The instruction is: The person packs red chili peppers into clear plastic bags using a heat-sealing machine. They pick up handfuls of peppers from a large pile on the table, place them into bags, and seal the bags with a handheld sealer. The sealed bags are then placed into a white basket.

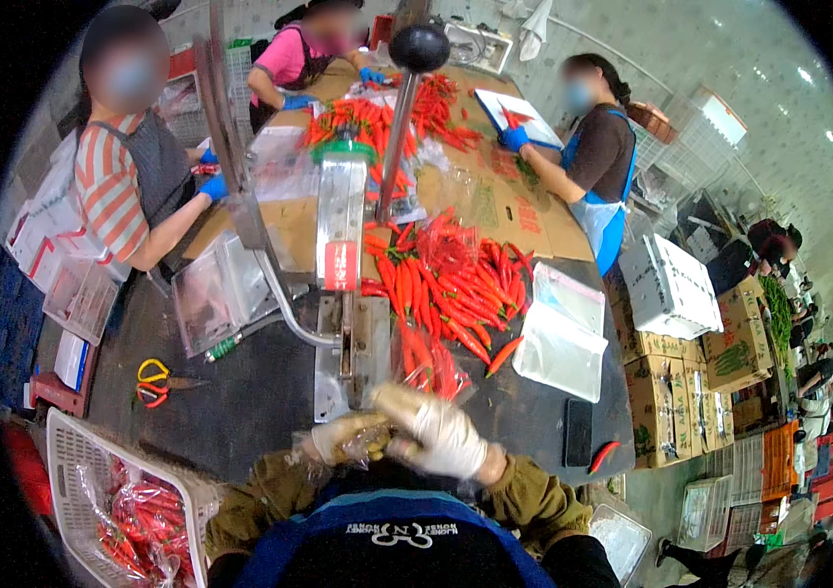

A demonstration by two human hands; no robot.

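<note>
My left hand (347, 439), in a whitish glove, is curled close to my apron at the table's near edge. My right hand (440, 432), gloved too and blurred, reaches across beside it. A glint of clear plastic shows between them, but whether either hand grips it is unclear. Just beyond my right hand lies a clear bag of red chilies (431, 364), next to a heap of loose red chilies (464, 290). The metal upright of a bench device with a green cap (343, 220) stands before me. Clear plastic bags (560, 353) lie stacked to the right.
Scissors (159, 382) and more plastic bags (214, 294) lie left. A white basket (60, 459) holds bagged chilies. At right are a black phone (577, 434) and single chili (603, 456). Gloved co-workers stand around the table; cartons (655, 397) are stacked beyond its right edge.
</note>
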